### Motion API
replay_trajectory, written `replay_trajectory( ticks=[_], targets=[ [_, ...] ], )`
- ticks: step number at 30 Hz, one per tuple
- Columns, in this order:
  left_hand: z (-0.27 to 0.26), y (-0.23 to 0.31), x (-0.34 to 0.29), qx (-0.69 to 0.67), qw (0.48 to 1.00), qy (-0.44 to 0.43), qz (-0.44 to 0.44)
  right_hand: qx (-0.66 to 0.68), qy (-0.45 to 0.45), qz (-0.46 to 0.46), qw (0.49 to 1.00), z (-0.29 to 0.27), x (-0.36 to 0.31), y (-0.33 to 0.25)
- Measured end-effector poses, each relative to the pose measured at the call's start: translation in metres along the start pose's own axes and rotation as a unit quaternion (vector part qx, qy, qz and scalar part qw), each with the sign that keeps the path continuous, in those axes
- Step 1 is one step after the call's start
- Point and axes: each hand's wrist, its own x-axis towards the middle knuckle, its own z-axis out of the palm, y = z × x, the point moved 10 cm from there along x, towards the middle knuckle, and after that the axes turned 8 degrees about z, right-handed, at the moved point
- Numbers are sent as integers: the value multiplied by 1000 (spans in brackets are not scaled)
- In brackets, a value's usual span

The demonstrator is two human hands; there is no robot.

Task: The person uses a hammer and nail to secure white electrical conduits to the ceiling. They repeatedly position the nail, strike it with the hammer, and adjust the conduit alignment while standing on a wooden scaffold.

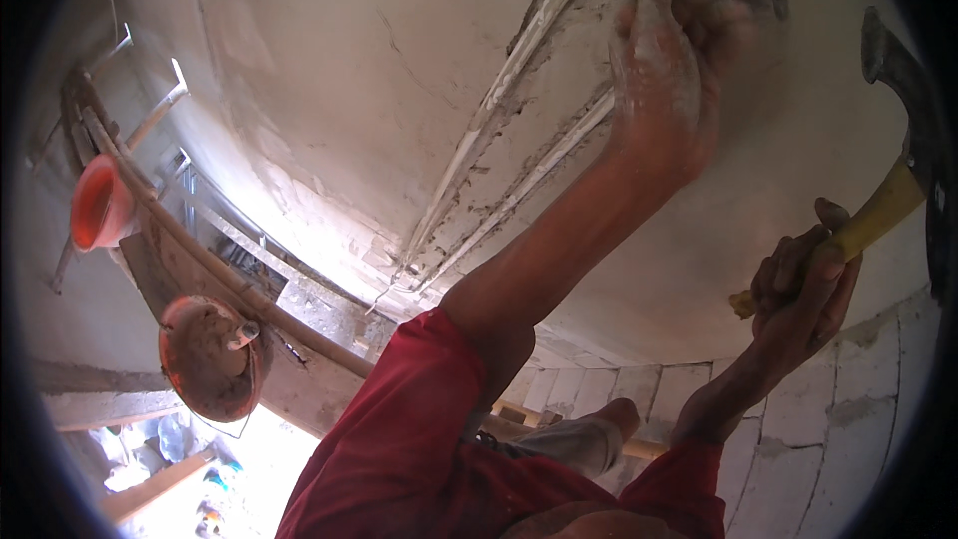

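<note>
Open wall [788, 130] beside groove edge [519, 58]; left fingers [655, 2] pinching rod [777, 6], right fingers [784, 265] round hammer [884, 208].

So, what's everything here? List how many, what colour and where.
Hammer: one, yellow handle, dark head, right
Bar: one, grey, top right
Wall strips: two, off-white, upper centre
Upper bucket: one, orange-red, far left
Lower bucket: one, orange-rimmed, left
Mix: one mass, brown, in lower bucket
Pole: one, brown, beside buckets
Plastered wall: one, greyish-white, background
Block wall: one, pale, lower right
Clutter: count unclear, mixed, lower left
Sleeves: two, red, bottom centre
Left fingers: one set, dusted white, around bar
Right fingers: one set, shadowed, around hammer handle
</note>
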Motion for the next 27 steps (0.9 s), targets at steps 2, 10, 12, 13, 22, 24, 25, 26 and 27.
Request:
replay_trajectory(
  ticks=[2, 10, 12, 13, 22, 24, 25, 26, 27],
  targets=[
    [-4, 1, 1, -21, 1000, 13, 0, -13, 8, 1, 1000, 1, 1, 2],
    [-7, 6, -5, 25, 999, -14, -44, 41, 39, 1, 998, -2, 7, 2],
    [-10, 7, -4, 17, 999, -3, -46, 4, 47, -25, 999, 4, 3, -7],
    [-11, 8, -2, 14, 999, 1, -45, -13, 50, -39, 998, 8, 2, -11],
    [2, 12, 4, -3, 999, -33, -21, -95, 114, -70, 986, 10, 5, 14],
    [0, 15, 8, -40, 999, -13, -8, -260, 64, -48, 962, 26, 4, 11],
    [-4, 10, 11, -77, 997, 9, -5, -209, 49, -59, 975, 20, 6, -2],
    [-6, 2, 12, -73, 997, 8, -11, -158, 36, -71, 984, 17, 5, -12],
    [-8, -6, 12, -68, 998, 8, -16, -93, 54, -90, 990, 5, 9, -17]
  ],
)
